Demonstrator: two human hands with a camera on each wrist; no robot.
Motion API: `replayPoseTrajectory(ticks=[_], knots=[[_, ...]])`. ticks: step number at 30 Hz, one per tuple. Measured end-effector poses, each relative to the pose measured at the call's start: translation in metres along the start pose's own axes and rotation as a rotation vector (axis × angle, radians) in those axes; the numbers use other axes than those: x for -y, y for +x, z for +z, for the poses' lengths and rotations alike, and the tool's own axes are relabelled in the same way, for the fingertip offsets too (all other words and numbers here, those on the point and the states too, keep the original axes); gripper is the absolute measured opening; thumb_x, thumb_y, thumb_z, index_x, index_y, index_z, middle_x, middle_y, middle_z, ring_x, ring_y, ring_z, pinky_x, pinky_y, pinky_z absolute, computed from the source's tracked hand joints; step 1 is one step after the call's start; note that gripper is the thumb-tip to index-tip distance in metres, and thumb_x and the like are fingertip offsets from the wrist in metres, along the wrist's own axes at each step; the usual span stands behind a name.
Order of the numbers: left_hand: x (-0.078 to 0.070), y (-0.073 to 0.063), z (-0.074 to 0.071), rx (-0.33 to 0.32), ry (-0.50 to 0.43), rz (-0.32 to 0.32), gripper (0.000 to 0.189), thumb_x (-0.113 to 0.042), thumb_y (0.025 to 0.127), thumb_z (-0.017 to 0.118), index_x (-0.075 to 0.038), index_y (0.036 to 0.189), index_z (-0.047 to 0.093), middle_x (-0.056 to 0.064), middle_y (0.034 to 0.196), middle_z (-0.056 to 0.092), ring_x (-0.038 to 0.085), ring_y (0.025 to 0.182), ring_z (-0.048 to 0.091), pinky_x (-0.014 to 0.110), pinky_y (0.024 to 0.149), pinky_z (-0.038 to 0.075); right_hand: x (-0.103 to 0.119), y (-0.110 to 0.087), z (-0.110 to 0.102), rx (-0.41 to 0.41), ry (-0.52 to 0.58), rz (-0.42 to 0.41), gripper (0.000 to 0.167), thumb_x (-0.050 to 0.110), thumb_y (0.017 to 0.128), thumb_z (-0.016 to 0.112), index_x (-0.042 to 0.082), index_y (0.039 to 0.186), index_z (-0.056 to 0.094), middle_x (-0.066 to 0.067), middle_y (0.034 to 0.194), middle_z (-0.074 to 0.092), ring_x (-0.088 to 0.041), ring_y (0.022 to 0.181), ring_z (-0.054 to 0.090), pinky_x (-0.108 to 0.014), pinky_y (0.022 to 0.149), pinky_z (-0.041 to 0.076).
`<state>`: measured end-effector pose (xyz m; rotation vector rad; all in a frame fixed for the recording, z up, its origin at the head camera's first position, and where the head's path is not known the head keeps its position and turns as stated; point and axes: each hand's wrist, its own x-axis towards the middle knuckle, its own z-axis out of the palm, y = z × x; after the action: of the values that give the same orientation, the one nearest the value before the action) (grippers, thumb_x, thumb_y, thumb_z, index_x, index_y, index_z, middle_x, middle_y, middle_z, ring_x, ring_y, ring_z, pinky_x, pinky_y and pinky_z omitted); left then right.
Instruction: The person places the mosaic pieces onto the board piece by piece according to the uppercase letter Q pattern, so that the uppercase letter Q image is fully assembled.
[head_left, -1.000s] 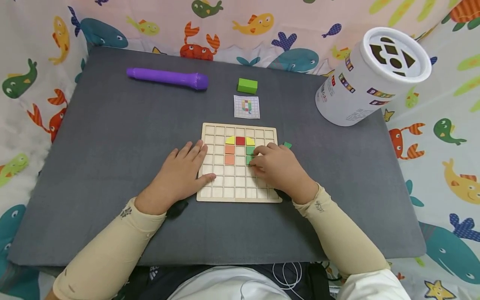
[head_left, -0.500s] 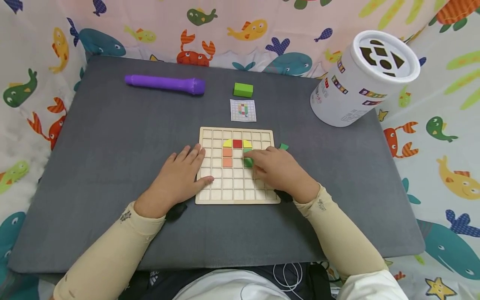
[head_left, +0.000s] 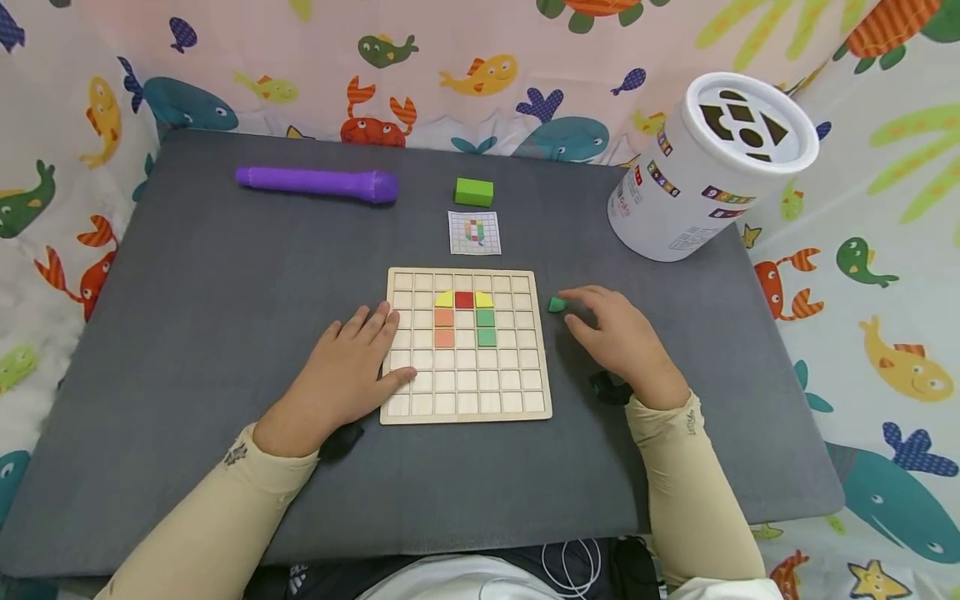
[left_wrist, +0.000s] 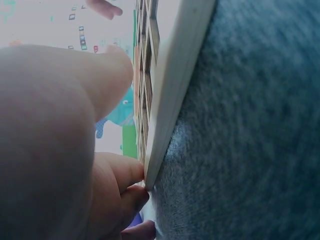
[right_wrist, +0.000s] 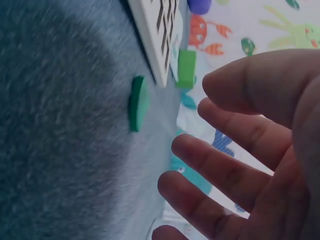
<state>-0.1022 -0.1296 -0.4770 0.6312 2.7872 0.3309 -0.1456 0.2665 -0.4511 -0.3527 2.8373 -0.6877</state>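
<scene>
A wooden grid board (head_left: 465, 382) lies on the grey table. On it, two yellow pieces flank a red square (head_left: 464, 300), with two orange squares (head_left: 444, 337) below on the left and two green squares (head_left: 486, 337) on the right. My left hand (head_left: 341, 379) rests flat over the board's left edge, fingers extended. Off the right edge, my right hand (head_left: 626, 350) hovers at a loose green piece (head_left: 557, 305). In the right wrist view its fingers are spread and apart from that green piece (right_wrist: 139, 104), which lies on the cloth.
Behind the board lie a small printed card (head_left: 487, 246) and a light green block (head_left: 474, 192). A purple stick-shaped object (head_left: 317, 183) is at the back left. At the back right stands a white canister (head_left: 690, 208) with shaped holes in its lid.
My right hand has left the green squares on the board and moved right to the loose green piece. The left hand has stayed on the board's edge. The head view has shifted slightly.
</scene>
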Motion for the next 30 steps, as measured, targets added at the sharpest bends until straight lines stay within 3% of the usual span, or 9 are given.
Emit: replayPoseTrajectory(ticks=[6,13,19,25,30], knots=[[-0.001,0.002,0.002,0.009,0.007,-0.005,0.089,-0.058,0.107,0.056,-0.001,0.169,0.025,0.018,0.175,0.021,0.044,0.159,0.022,0.068,0.122,0.023,-0.016,0.003,0.009,0.044,0.043,-0.038,0.044,0.018,0.107,0.066,0.007,0.15,0.062,-0.017,0.154,0.054,-0.043,0.146,0.042,-0.06,0.12,0.032],[-0.002,0.003,0.004,0.021,0.014,-0.014,0.091,-0.058,0.106,0.057,-0.001,0.169,0.024,0.019,0.175,0.019,0.044,0.159,0.02,0.069,0.122,0.022,-0.025,0.004,0.022,-0.028,0.011,-0.08,0.034,0.017,0.104,0.071,0.009,0.137,0.074,-0.015,0.142,0.061,-0.042,0.132,0.053,-0.059,0.111,0.041],[-0.005,0.002,0.004,0.017,-0.001,-0.02,0.091,-0.058,0.107,0.055,-0.001,0.169,0.023,0.019,0.176,0.018,0.044,0.16,0.019,0.068,0.123,0.021,-0.022,0.004,0.021,-0.087,-0.018,-0.11,0.021,0.017,0.099,0.077,0.009,0.119,0.081,-0.011,0.136,0.067,-0.037,0.124,0.058,-0.055,0.105,0.047],[-0.008,0.001,0.001,0.023,-0.006,-0.027,0.09,-0.057,0.107,0.057,-0.001,0.169,0.023,0.018,0.175,0.018,0.044,0.16,0.019,0.067,0.123,0.021,-0.018,0.006,0.023,-0.086,-0.017,-0.165,0.008,0.012,0.097,0.079,0.011,0.104,0.08,-0.007,0.12,0.072,-0.033,0.112,0.066,-0.052,0.098,0.053],[-0.009,0.0,0.0,0.019,0.001,-0.015,0.089,-0.056,0.107,0.057,0.0,0.169,0.025,0.019,0.175,0.02,0.045,0.159,0.021,0.068,0.122,0.022,-0.018,0.002,0.026,-0.089,-0.019,-0.14,0.005,0.015,0.096,0.079,0.013,0.101,0.079,-0.005,0.114,0.073,-0.031,0.106,0.066,-0.051,0.094,0.054]])
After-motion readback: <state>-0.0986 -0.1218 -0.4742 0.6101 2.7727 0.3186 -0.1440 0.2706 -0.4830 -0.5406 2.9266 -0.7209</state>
